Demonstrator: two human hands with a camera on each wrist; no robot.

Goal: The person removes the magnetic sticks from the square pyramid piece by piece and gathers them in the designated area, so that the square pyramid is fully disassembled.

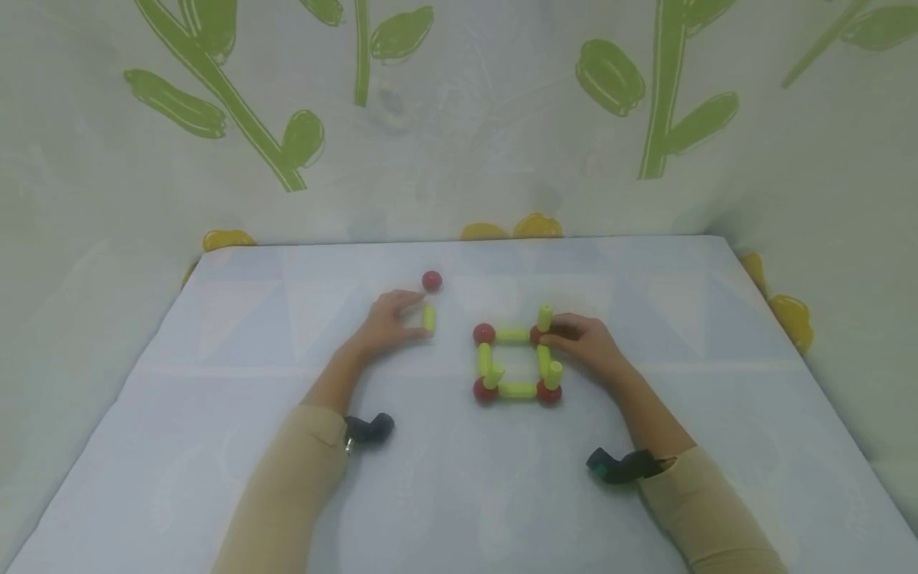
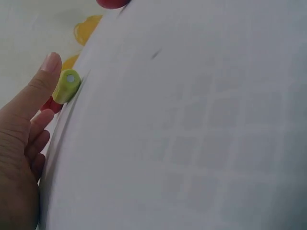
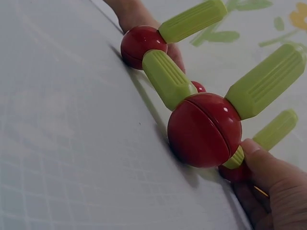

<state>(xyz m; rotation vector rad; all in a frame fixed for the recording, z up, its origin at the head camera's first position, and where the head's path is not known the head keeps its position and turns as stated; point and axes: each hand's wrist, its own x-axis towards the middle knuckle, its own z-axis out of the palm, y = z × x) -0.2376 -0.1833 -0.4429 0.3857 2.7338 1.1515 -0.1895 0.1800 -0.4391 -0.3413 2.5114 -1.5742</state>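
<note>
Square frame (image 1: pixel 518 390) lies by the outstretched right hand (image 1: pixel 586 341), fingers pinching its far-right ball (image 1: pixel 535 336), while the left hand (image 1: pixel 390 323) extends forward, fingers parted around a loose stick (image 1: pixel 429 317).

My left sleeve (image 1: pixel 287 486) and right sleeve (image 1: pixel 710 510): both plain beige, long, loose, some creases. Black wrist camera, left (image 1: pixel 370 429): stubby, bent body, rounded end, small shiny metallic bit (image 1: pixel 349 446) next to it at my sleeve edge. Black wrist camera, right (image 1: pixel 624 466): same curved build, small teal spot (image 1: pixel 600 470) near the tip. My left hand (image 1: pixel 393 323) and right hand (image 1: pixel 586 343) are bare.
</note>
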